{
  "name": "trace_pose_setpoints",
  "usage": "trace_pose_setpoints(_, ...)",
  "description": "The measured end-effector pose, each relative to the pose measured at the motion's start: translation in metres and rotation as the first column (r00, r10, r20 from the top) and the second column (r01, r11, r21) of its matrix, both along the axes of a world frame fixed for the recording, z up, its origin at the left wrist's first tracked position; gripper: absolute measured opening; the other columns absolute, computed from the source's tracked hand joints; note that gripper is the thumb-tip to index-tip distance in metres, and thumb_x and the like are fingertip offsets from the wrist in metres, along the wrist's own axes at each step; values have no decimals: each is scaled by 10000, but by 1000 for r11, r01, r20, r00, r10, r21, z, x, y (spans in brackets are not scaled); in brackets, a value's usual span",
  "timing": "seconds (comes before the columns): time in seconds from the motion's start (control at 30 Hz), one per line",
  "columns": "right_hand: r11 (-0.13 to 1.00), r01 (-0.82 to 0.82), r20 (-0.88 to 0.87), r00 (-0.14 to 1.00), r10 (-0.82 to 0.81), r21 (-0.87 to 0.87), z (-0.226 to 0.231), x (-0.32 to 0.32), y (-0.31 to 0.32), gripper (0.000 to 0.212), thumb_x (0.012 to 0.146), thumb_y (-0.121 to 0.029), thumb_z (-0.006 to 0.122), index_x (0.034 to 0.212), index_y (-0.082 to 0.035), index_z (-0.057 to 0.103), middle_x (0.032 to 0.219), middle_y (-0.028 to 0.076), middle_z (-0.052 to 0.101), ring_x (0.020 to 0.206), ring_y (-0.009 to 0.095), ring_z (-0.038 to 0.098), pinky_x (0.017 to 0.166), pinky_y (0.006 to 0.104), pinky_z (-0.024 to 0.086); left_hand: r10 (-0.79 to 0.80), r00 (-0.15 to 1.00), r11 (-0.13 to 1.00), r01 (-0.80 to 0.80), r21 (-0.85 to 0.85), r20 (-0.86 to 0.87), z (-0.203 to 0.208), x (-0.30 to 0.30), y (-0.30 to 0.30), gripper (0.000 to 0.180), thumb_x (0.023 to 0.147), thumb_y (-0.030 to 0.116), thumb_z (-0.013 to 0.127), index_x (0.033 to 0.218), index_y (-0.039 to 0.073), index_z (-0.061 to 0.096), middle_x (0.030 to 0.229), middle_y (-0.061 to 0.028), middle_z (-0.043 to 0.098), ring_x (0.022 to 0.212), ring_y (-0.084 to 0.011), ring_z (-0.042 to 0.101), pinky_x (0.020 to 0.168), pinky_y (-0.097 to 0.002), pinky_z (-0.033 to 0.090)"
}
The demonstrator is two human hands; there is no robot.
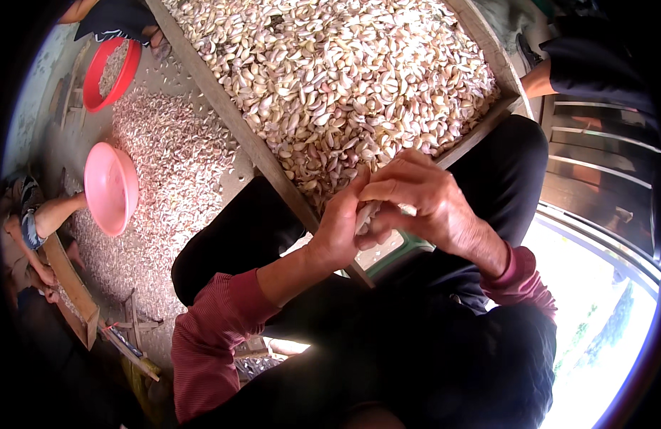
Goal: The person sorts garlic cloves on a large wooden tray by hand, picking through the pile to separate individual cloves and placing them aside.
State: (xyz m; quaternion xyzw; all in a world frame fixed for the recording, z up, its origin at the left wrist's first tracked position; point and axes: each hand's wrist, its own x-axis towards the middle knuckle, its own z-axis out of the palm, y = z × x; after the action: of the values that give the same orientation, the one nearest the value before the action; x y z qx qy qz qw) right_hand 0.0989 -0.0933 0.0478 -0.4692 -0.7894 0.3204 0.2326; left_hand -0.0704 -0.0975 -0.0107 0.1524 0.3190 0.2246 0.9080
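Note:
In front of me my left hand [337, 227] and my right hand [429, 206] meet over the near corner of a wooden tray [235, 120]. Both are closed, fingers curled, around whitish garlic [368, 214]. The fingers cover most of it, so whether it is one piece or several I cannot tell. Loose garlic cloves [345, 79], pale with purplish skins, heap the tray just beyond my fingertips. Below my hands, between my knees, part of a green-rimmed thing [396, 259] shows, mostly hidden.
A wide spread of cloves [166, 171] covers the floor at left, with a pink basin [110, 189] on it. Farther back stands a red basin [128, 75] holding cloves. Another person's hand [50, 286] is at a smaller wooden tray [72, 297]. Metal bars [605, 136] line the right.

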Motion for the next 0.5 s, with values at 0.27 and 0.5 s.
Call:
trace_pose_setpoints(0.27, 965, 260, 263, 929, -260, 33, -40, 32, 5, 571, 753, -141, 791, 1275, -93, 565, 1305, 155, 531, 1216, 331, 505, 987, 421, 443, -340, 932, 923, 357, 147, -130, -11, -6, -36, 289, 1002, 244, 510, 765, 80, 534, 607, 35, 441, 543, -53, 418, 521, -208, 348)
trace_pose_setpoints(0.5, 932, 269, 466, 810, -356, 245, -91, 0, 44, 1098, 579, -530, 842, 1473, -147, 331, 1547, 190, 221, 1425, 463, 169, 1167, 611, 171, -490, 857, 839, 513, 182, -158, 2, 5, -46, 418, 1005, 313, 538, 665, 70, 524, 526, 27, 438, 438, -65, 393, 432, -239, 310)
